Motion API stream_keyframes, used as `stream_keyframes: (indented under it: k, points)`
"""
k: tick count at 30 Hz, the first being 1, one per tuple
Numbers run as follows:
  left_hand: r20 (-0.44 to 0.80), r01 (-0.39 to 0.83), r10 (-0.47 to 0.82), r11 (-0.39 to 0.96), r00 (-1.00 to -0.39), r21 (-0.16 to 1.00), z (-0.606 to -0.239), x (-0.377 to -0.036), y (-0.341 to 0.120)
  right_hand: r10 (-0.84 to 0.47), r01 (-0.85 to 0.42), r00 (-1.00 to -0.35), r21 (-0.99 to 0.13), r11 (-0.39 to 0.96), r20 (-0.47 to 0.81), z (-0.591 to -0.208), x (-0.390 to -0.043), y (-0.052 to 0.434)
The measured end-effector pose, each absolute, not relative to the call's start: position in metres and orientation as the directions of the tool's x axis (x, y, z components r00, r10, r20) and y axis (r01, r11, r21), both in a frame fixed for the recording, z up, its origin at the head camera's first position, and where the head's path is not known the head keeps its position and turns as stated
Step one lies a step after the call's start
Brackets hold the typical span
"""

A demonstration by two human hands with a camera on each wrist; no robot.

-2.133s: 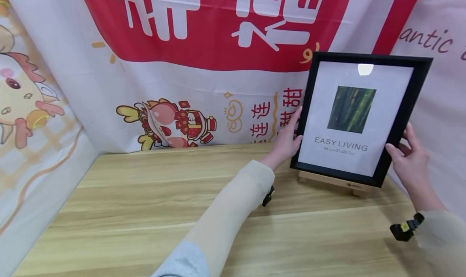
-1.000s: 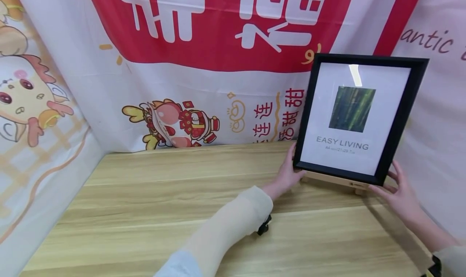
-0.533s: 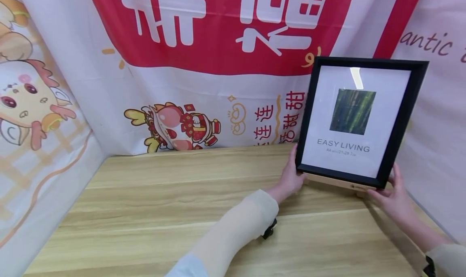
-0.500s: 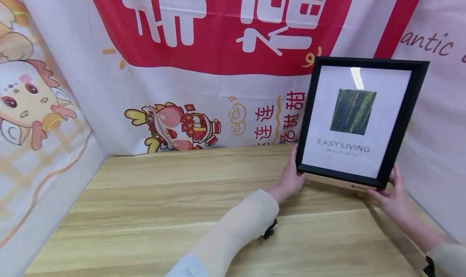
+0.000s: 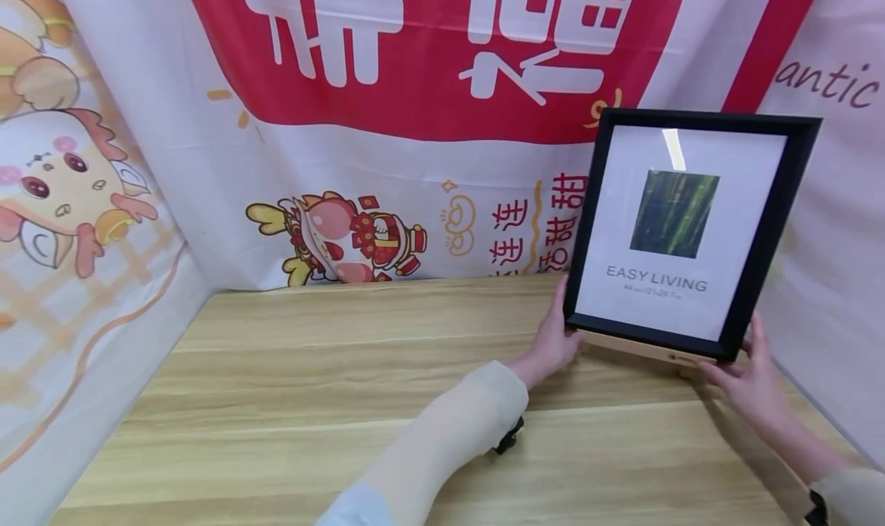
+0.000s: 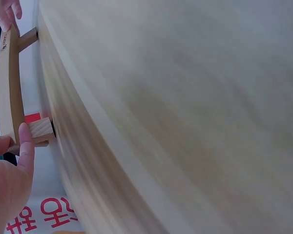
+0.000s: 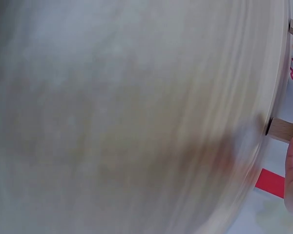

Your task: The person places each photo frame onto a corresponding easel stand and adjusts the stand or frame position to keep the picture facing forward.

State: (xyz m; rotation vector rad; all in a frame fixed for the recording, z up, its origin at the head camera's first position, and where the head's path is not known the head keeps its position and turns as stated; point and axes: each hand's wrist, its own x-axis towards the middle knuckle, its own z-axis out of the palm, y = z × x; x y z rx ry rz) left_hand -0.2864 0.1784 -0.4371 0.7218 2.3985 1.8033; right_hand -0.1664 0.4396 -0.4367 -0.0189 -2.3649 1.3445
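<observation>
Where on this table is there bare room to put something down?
The wooden table is bare from the banner at left to the left hand. Crowded at the right rear: the picture frame stands on its wooden stand, with the right hand beside it.

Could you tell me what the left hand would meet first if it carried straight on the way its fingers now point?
The left hand already touches the lower left corner of the black picture frame; going on, it would likely press that frame edge, perhaps the wooden stand beneath.
</observation>
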Motion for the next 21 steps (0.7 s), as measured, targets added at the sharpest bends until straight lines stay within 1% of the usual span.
stream_keyframes:
  k: [5, 12, 16, 21]
  points:
    - [0.224, 0.320, 0.402, 0.189, -0.888, 0.928, -0.435, -0.285, 0.168, 0.200, -0.204, -0.914, -0.827, 0.523, 0.352, -0.435, -0.170, 0.433]
    - [0.225, 0.306, 0.379, 0.171, -0.898, 0.936, -0.436, -0.283, 0.149, 0.175, -0.221, -0.918, -0.826, 0.519, 0.356, -0.436, -0.176, 0.419]
    - [0.241, 0.325, 0.365, 0.191, -0.900, 0.926, -0.438, -0.282, 0.136, 0.160, -0.237, -0.920, -0.835, 0.497, 0.357, -0.435, -0.179, 0.407]
    - [0.215, 0.302, 0.346, 0.222, -0.913, 0.927, -0.436, -0.279, 0.119, 0.138, -0.254, -0.928, -0.859, 0.445, 0.347, -0.435, -0.183, 0.391]
